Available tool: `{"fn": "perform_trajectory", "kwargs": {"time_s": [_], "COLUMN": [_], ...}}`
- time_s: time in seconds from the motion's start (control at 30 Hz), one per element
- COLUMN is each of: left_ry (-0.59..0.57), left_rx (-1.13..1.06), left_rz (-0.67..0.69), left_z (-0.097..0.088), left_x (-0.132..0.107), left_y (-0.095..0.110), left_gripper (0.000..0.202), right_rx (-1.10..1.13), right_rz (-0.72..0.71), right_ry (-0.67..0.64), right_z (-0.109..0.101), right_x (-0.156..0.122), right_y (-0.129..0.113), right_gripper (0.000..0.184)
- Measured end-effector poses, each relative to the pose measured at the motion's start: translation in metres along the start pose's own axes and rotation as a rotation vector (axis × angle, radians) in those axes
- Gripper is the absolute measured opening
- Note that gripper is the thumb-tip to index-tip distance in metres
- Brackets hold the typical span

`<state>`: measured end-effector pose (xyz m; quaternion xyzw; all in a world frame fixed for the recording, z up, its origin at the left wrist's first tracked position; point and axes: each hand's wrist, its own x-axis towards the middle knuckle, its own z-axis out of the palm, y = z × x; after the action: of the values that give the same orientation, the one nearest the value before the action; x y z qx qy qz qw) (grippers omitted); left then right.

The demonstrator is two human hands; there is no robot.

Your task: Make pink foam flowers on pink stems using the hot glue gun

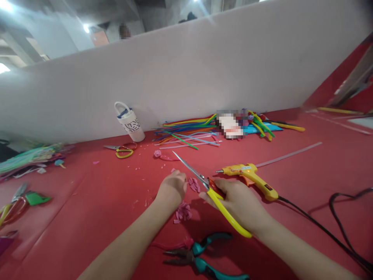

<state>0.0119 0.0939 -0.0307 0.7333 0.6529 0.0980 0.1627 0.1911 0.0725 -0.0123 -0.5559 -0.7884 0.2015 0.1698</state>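
A person's two bare forearms reached forward over a red desk. The right hand gripped yellow-handled scissors, fingers closed through the handle loops, the long yellow handle running back under the palm toward the near edge and the steel blades pointing up and left toward the wall. The left hand rested just left of the blades, fingers curled down in a loose pinch on the desk; what they pinched could not be made out. Small pink cut pieces lay between the two hands, some beside the blades, a heap near the left wrist. A yellow glue gun lay just beyond the right hand, its black cord trailing toward the right edge. Teal-handled pliers lay at the near edge between the forearms. Against the far wall lay a spread of colourful pipe cleaners, a white cup with a handle and a second pair of scissors.
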Motion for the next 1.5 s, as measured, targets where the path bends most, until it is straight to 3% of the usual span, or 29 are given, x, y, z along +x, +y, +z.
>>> {"fn": "perform_trajectory", "kwargs": {"time_s": [0.13,0.3,0.47,0.63,0.8,1.03,1.23,1.37,1.5], "left_ry": [0.069,0.048,0.123,0.192,0.187,0.176,0.177,0.183,0.141], "left_rx": [-0.331,-0.775,-1.490,-1.803,-1.923,-2.000,-1.884,-1.806,-1.746], "left_rz": [-0.060,-0.114,-0.276,-0.358,-0.383,-0.318,-0.289,-0.244,-0.206], "left_z": [-0.008,-0.025,-0.033,-0.037,-0.041,-0.037,-0.037,-0.042,-0.045], "left_x": [-0.012,-0.042,-0.062,-0.065,-0.071,-0.073,-0.074,-0.078,-0.078], "left_y": [-0.005,-0.013,-0.019,-0.022,-0.021,-0.016,-0.011,-0.010,-0.012], "left_gripper": [0.013,0.020,0.010,0.008,0.010,0.008,0.006,0.002,0.013], "right_rx": [0.006,0.010,-0.025,-0.049,-0.126,-0.125,-0.039,0.093,0.237], "right_rz": [-0.004,-0.007,-0.013,-0.049,-0.072,-0.119,-0.110,-0.103,-0.113], "right_ry": [0.003,-0.009,-0.050,-0.138,-0.180,-0.190,-0.216,-0.309,-0.388], "right_z": [0.000,-0.001,0.004,0.004,0.003,0.011,0.009,0.007,0.008], "right_x": [0.000,-0.001,-0.004,-0.008,-0.012,-0.016,-0.016,-0.017,-0.017], "right_y": [0.000,-0.004,-0.005,-0.008,-0.015,-0.012,-0.016,-0.016,-0.012], "right_gripper": [0.040,0.041,0.042,0.037,0.033,0.033,0.035,0.037,0.042]}}
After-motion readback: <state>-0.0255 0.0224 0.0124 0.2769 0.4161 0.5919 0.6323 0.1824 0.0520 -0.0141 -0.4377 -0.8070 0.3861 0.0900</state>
